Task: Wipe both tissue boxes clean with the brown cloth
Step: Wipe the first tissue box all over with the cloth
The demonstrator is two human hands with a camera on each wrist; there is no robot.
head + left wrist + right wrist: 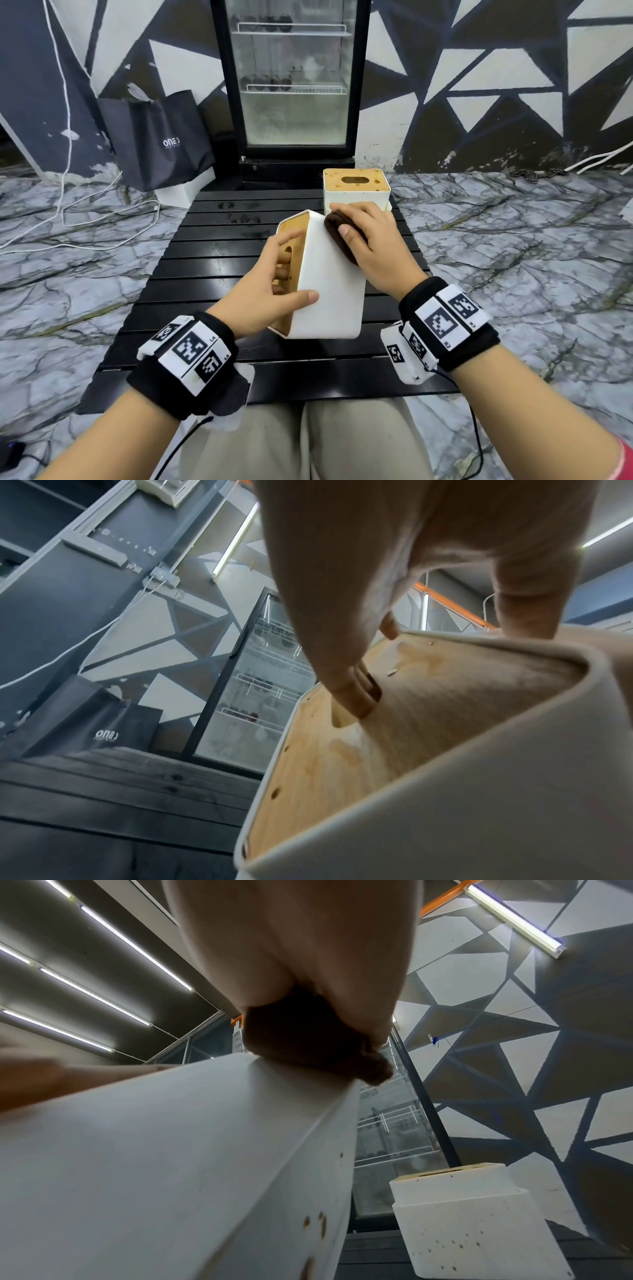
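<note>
near tissue box (325, 284) tipped on the black slatted table (205, 246), held and wiped; second tissue box (356, 188) stands upright just beyond it at the far end.
the left wrist view alone shows the left hand (270, 291) with fingers (352, 693) hooked into the slot of the wooden lid, thumb on the white side, gripping the near box. the right wrist view alone shows brown specks on both boxes' white walls. the right hand (370, 240) clutches the bunched brown cloth (337, 228) and presses it against the tipped box's upper far edge.
</note>
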